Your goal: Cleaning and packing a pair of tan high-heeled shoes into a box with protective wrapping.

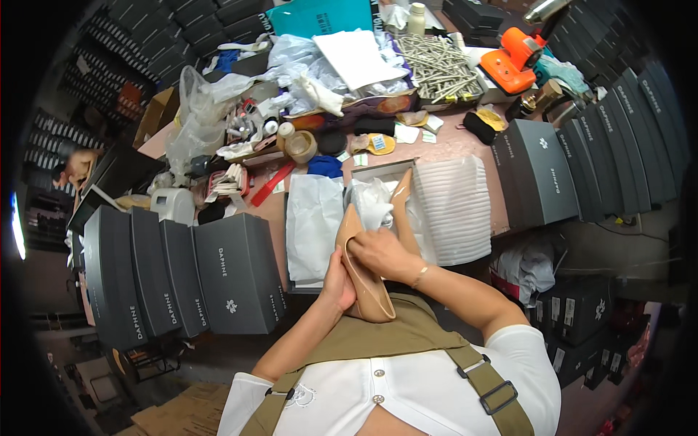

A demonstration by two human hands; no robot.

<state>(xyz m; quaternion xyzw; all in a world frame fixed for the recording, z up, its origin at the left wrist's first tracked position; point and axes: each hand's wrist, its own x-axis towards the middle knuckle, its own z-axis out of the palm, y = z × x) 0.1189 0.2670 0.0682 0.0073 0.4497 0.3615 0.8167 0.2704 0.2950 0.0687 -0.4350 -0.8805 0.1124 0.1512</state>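
A glossy beige pointed-toe shoe [373, 296] lies tilted close to my lap, its toe pointing away from me. My left hand [337, 282] wraps around its left side with the thumb along the upper edge. My right hand [384, 254] is closed, its fingers dipping into the shoe's opening; whatever they pinch inside is hidden. Beyond the hands, a matching beige shoe [402, 207] rests in an opened shoebox [396, 168] beside crumpled white tissue [372, 196]. A flat white tissue sheet [314, 225] drapes over the box's left side, and ribbed white padding [456, 207] lies on the right.
Dark grey shoeboxes [236, 272] stand in a row at left; more shoeboxes [542, 171] stand at right. Farther back are a tray of metal rods [440, 69], an orange tool [512, 59], a red-handled tool [273, 184], a blue cloth [324, 166] and plastic bags [200, 116].
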